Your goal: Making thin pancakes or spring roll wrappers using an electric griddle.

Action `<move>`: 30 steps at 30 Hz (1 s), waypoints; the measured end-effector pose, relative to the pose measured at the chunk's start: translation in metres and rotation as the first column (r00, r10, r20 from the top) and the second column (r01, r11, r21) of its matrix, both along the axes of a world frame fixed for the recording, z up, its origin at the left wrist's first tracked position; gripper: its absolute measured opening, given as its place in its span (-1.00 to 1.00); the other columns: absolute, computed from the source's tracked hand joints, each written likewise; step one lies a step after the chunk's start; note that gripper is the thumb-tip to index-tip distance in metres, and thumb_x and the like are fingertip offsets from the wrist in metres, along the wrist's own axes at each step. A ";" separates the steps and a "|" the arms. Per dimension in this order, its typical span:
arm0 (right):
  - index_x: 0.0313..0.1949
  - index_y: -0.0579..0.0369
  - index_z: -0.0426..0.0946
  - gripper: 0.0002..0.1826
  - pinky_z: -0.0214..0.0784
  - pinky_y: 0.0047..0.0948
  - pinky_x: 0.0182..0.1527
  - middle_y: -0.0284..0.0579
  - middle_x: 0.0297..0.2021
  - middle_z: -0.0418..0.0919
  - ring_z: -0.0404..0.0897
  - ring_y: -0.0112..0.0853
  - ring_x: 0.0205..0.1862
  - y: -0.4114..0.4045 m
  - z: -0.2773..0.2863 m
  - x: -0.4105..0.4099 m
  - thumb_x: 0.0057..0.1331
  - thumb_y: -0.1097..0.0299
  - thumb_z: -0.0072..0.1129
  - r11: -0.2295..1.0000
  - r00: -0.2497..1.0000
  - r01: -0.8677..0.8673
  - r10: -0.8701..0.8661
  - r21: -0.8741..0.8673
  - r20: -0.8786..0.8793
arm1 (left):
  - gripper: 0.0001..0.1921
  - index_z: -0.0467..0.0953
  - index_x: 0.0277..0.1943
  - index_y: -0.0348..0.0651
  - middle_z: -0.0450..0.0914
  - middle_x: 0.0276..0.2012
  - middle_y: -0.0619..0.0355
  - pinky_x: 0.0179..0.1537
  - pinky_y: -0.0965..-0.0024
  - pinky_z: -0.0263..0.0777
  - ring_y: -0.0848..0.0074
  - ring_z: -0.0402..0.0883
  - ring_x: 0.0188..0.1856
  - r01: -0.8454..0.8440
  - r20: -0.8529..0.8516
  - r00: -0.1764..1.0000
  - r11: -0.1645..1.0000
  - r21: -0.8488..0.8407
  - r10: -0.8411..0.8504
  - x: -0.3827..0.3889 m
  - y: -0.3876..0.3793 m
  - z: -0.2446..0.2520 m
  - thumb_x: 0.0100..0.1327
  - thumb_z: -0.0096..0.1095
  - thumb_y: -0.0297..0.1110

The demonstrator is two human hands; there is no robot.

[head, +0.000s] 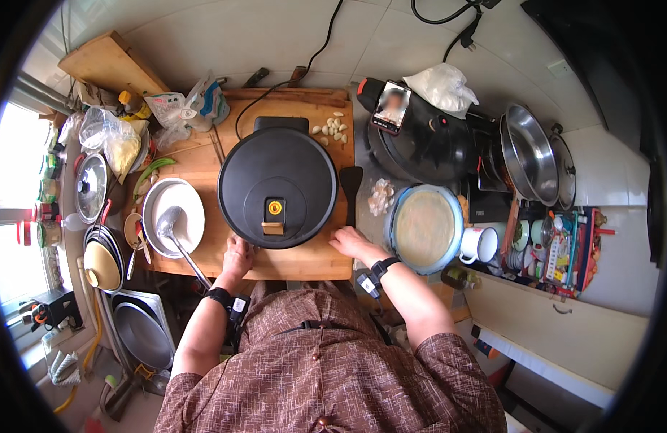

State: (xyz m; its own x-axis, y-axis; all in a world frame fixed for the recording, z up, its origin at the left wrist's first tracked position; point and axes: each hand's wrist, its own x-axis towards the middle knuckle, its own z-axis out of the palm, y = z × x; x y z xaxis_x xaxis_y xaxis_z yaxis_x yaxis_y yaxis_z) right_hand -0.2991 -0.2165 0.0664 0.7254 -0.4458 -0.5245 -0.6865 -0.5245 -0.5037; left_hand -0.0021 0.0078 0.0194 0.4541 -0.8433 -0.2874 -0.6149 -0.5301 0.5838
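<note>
A round black electric baking pan (278, 178) with a closed lid and a tan-tipped front handle sits on a wooden board (306, 265). My left hand (237, 257) rests with curled fingers at the pan's front left edge; whether it grips anything is hidden. On the other side, my right hand (354, 242) lies on the board's right edge, at the lower end of a black spatula (351, 189). Whether the fingers close around its handle cannot be told. A metal ladle (171, 223) leans in a white-filled round basin (190, 200) left of the pan.
Peeled garlic cloves (333, 128) lie behind the pan at right. A blue-rimmed round dish (428, 227) and a white enamel mug (478, 244) stand farther right. A phone (392, 107) leans against a large black lidded pan (425, 146). A power cord (295, 81) runs up the wall.
</note>
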 end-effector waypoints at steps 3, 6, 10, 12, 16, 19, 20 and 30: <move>-0.15 0.12 0.62 -0.68 0.49 -0.08 -0.02 0.13 -0.16 0.63 0.60 0.06 -0.07 -0.010 0.007 0.011 0.35 0.16 0.02 0.997 0.989 -0.072 0.073 0.012 -0.126 | -0.35 0.29 0.13 -0.05 0.39 0.05 -0.20 -0.03 -0.01 0.50 -0.13 0.52 -0.03 -0.126 -0.031 0.991 0.988 0.085 0.129 -0.002 -0.006 -0.012 0.03 0.48 -0.11; -0.12 0.10 0.65 -0.70 0.50 -0.14 -0.01 0.10 -0.08 0.63 0.61 -0.03 0.00 -0.008 0.006 0.030 0.33 0.32 -0.06 0.957 0.942 -0.288 0.278 -0.026 -0.190 | -0.29 0.33 0.20 0.01 0.49 0.03 -0.08 0.06 0.03 0.43 -0.10 0.48 0.08 -0.099 0.053 0.995 0.961 0.258 0.089 0.016 0.003 -0.041 -0.01 0.50 -0.06; -0.13 0.14 0.65 -0.69 0.48 -0.15 0.01 0.02 -0.05 0.64 0.62 -0.13 0.02 -0.006 -0.007 0.029 0.30 0.39 -0.10 0.961 0.943 -0.271 0.255 -0.049 -0.212 | -0.40 0.49 0.18 0.08 0.60 0.04 0.06 0.06 0.11 0.41 -0.03 0.54 0.07 0.188 0.090 0.964 0.886 0.424 -0.248 0.011 -0.028 -0.027 0.07 0.39 0.01; -0.09 0.15 0.61 -0.67 0.47 -0.14 0.01 0.03 -0.04 0.62 0.61 -0.12 0.02 -0.009 -0.016 0.025 0.34 0.34 -0.14 0.952 0.942 -0.300 0.284 -0.066 -0.179 | -0.46 0.53 0.13 0.07 0.60 0.07 0.05 0.06 0.13 0.41 -0.01 0.56 0.07 0.215 0.023 0.968 0.873 0.437 -0.250 0.019 -0.038 -0.020 0.09 0.35 0.03; 0.02 0.16 0.53 -0.63 0.46 -0.15 0.02 0.05 0.02 0.58 0.58 -0.13 0.05 -0.012 -0.020 0.027 0.39 0.29 -0.19 0.867 0.879 -0.471 0.444 -0.165 -0.175 | -0.49 0.59 0.06 0.02 0.63 0.02 -0.04 0.07 0.14 0.44 0.04 0.57 0.09 0.177 0.000 0.979 0.858 0.483 -0.203 0.025 -0.029 -0.022 0.11 0.29 0.08; 0.07 0.16 0.50 -0.61 0.44 -0.20 0.07 0.08 0.02 0.57 0.58 -0.16 0.05 -0.014 -0.014 0.037 0.39 0.26 -0.19 0.896 0.902 -0.411 0.372 -0.167 -0.221 | -0.51 0.56 0.10 0.06 0.63 0.03 0.04 0.07 0.19 0.46 0.14 0.59 0.08 0.131 0.028 0.985 0.847 0.514 -0.169 0.021 -0.031 -0.018 0.17 0.24 0.09; 0.07 0.16 0.50 -0.61 0.44 -0.20 0.07 0.08 0.02 0.57 0.58 -0.16 0.05 -0.017 -0.013 0.033 0.39 0.26 -0.19 0.900 0.904 -0.402 0.361 -0.168 -0.231 | -0.53 0.54 0.13 0.10 0.63 0.05 0.15 0.07 0.24 0.48 0.25 0.61 0.08 0.140 0.024 0.984 0.840 0.524 -0.179 0.017 -0.041 -0.012 0.23 0.19 0.09; 0.17 0.12 0.45 -0.54 0.32 -0.23 0.22 0.02 0.16 0.49 0.50 -0.15 0.17 -0.011 -0.002 0.052 0.43 0.22 -0.29 0.970 0.961 -0.230 0.213 -0.083 -0.175 | -0.34 0.53 0.15 0.02 0.54 0.13 -0.08 0.10 0.17 0.48 0.07 0.54 0.14 0.119 -0.071 0.993 0.841 0.528 -0.096 0.030 -0.030 -0.033 0.01 0.40 0.14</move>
State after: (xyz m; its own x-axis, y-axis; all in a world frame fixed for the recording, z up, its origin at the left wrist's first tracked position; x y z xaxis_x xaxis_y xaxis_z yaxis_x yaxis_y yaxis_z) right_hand -0.2475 -0.2278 0.0644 0.7199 -0.3408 -0.6046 -0.6161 -0.7149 -0.3306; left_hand 0.0283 -0.0220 -0.0133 0.3482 -0.5995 -0.7207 -0.6684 -0.6978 0.2574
